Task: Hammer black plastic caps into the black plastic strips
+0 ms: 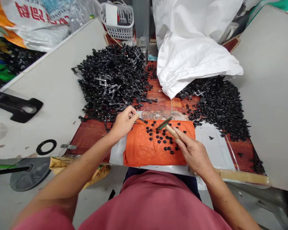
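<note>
Right hand (195,155) gripped wooden-handled hammer (168,127) over orange cloth (144,153); left hand (124,121) pinched black linkage piece (141,119).

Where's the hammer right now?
In the head view, the hammer is just right of centre, gripped in the right hand, its head over the orange cloth near the scattered black discs.

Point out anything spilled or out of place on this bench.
One small black piece lies alone on the pale sheet and a second piece on the red tabletop, both apart from the right-hand pile, so they look like strays.
</note>
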The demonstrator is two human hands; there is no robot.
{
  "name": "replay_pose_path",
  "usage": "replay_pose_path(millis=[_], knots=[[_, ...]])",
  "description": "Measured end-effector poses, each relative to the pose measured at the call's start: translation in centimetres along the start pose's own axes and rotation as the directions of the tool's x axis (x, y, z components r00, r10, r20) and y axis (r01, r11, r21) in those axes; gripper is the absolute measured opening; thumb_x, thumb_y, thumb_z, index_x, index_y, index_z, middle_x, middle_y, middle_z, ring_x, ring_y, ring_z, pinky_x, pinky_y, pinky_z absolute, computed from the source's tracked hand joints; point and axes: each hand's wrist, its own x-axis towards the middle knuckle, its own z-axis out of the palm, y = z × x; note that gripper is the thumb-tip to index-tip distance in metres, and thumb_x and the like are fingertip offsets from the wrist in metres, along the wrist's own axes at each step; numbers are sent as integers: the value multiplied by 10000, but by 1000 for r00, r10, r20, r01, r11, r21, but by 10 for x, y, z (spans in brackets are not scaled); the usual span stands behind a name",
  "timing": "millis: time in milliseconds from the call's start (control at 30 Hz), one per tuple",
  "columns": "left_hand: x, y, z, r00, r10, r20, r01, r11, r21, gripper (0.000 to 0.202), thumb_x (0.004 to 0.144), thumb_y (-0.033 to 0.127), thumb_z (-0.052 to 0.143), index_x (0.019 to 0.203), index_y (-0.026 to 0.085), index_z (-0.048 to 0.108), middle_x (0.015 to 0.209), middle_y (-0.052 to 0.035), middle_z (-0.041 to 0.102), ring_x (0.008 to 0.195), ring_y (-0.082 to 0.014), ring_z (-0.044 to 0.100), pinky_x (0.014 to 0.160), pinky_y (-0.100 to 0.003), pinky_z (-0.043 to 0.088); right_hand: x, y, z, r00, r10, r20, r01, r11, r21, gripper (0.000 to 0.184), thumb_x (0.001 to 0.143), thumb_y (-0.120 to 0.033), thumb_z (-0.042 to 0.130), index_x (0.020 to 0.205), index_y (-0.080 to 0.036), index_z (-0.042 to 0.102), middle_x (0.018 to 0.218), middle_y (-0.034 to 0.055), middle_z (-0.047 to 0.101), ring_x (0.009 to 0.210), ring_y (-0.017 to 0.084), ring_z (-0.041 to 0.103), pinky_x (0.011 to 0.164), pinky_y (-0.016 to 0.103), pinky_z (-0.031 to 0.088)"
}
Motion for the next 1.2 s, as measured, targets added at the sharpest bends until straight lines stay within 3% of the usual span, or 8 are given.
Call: replay_pose_path(millis=[100, 200, 433, 700, 967, 1200], knots=[[9, -9, 33, 995, -98, 14, 99, 988, -123, 140, 861, 351, 582, 844, 214, 563, 594, 71, 463, 529, -105, 417, 527, -233, 297, -4, 4, -1, 1000, 18, 5, -18, 1000, -19, 487, 1073, -330, 440, 1555, -384, 472, 1469, -8, 629, 1242, 210, 679, 994, 353, 578], [12, -18, 44, 991, -126, -40, 119, 982, -148, 148, 848, 360, 588, 839, 212, 580, 607, 68, 483, 532, -100, 422, 527, -226, 299, -8, 8, -5, 999, 33, 7, -33, 999, -40, 493, 1066, -317, 444, 1555, -374, 478, 1423, 10, 670, 1212, 220, 698, 986, 361, 584], [7, -27, 37, 984, -155, -87, 137, 973, -184, 141, 842, 352, 595, 822, 213, 582, 587, 68, 481, 536, -101, 430, 530, -212, 308, -8, 16, -2, 999, 32, -19, -33, 995, -93, 495, 1045, -313, 472, 1537, -345, 513, 1193, 46, 789, 1020, 242, 772, 854, 360, 624], [5, -32, 47, 981, -165, -98, 152, 980, -129, 131, 848, 337, 581, 800, 215, 568, 617, 65, 519, 564, -104, 466, 555, -213, 325, -7, 20, 6, 998, 62, 23, -59, 992, -108, 482, 1060, -360, 466, 1540, -343, 505, 1263, 44, 764, 1034, 229, 765, 880, 359, 610], [-1, -39, 48, 980, -182, -78, 170, 976, -136, 158, 859, 365, 577, 808, 220, 546, 634, 60, 533, 577, -107, 483, 555, -205, 341, -2, 9, 4, 999, 37, 38, -32, 991, -134, 494, 1056, -333, 469, 1549, -355, 491, 1245, 28, 772, 986, 215, 776, 816, 324, 616], [-3, -37, 49, 980, -183, -80, 168, 972, -166, 150, 855, 356, 590, 813, 216, 553, 641, 55, 540, 571, -106, 480, 538, -200, 344, 29, -10, -1, 998, -68, 1, 65, 947, -314, 496, 1041, -307, 472, 1533, -349, 522, 1032, 33, 816, 820, 215, 762, 666, 297, 565]])
